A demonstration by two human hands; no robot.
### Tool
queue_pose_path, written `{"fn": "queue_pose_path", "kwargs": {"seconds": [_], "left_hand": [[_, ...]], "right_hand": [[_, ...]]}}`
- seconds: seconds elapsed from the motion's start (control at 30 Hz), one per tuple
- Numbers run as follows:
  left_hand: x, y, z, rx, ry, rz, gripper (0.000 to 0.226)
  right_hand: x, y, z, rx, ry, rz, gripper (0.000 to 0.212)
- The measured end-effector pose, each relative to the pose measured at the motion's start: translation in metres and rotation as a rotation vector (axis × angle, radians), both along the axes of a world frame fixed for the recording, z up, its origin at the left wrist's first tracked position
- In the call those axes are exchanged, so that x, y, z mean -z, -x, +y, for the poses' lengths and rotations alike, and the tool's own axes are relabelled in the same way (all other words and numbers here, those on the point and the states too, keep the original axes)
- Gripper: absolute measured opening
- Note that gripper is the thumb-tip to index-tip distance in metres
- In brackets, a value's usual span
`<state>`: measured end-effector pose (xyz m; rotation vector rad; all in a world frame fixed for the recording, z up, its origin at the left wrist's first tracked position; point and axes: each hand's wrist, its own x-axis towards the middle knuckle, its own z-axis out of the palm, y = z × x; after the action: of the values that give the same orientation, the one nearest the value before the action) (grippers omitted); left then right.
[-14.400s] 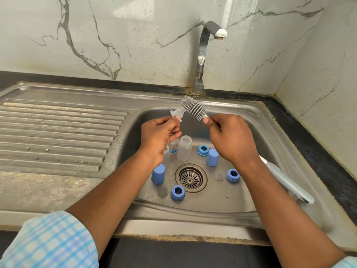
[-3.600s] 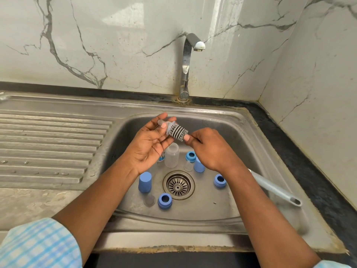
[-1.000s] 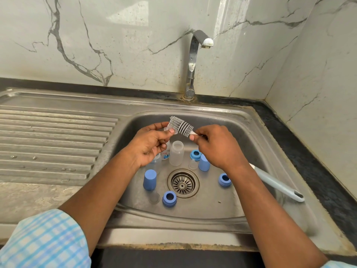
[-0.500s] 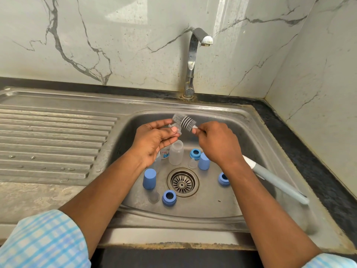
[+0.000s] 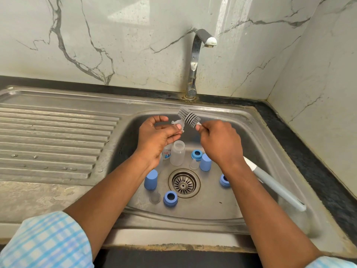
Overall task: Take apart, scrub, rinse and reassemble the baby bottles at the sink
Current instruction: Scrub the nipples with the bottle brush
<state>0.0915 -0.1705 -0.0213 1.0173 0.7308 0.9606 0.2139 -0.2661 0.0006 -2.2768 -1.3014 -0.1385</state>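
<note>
Clear nipple (image 5: 178, 125) is pinched at the fingertips of the left hand (image 5: 157, 139) above the sink (image 5: 257, 144), the brush (image 5: 189, 118) bristles just beside it, the right hand (image 5: 220, 144) curled round the brush neck. Short strokes should serve best, turning the nipple between passes and pinching lightly so it neither folds nor slips.

I read this from my remote station as a home kitchen. There is a stainless steel sink (image 5: 212, 207) with a ribbed drainboard (image 5: 54, 136) pressed into the same sheet, a round drain strainer (image 5: 184, 183) and a single chrome tap (image 5: 194, 62) behind the basin. White marble-veined wall panels (image 5: 116, 35) meet in a corner above a dark stone counter (image 5: 309, 151), and the small baby bottle (image 5: 177, 152) and blue caps (image 5: 151, 179) standing in the basin suggest a household.
</note>
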Motion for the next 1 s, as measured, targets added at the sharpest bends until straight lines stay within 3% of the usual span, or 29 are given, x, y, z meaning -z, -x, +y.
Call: {"fn": "queue_pose_path", "kwargs": {"seconds": [0.1,0.27,0.47,0.73,0.9,1.0], "left_hand": [[0.004,-0.001,0.001,-0.037,0.005,0.021,0.035],[0.008,0.002,0.007,-0.059,0.031,0.018,0.039],[0.005,-0.003,0.002,-0.032,0.075,-0.058,0.042],[0.012,-0.001,0.008,0.053,0.155,-0.049,0.052],[0.01,-0.001,0.008,0.12,0.121,0.044,0.046],[0.007,0.0,0.006,0.171,0.179,0.003,0.027]], "right_hand": [[-0.001,-0.002,-0.002,0.025,-0.033,-0.026,0.031],[-0.003,0.007,-0.006,-0.192,0.036,0.056,0.036],[-0.005,-0.003,-0.003,0.089,-0.04,-0.061,0.031],[-0.003,-0.001,-0.008,0.022,0.0,-0.007,0.03],[-0.001,0.003,-0.007,-0.023,0.007,0.011,0.026],[-0.002,0.001,-0.008,-0.007,0.01,0.008,0.026]]}}
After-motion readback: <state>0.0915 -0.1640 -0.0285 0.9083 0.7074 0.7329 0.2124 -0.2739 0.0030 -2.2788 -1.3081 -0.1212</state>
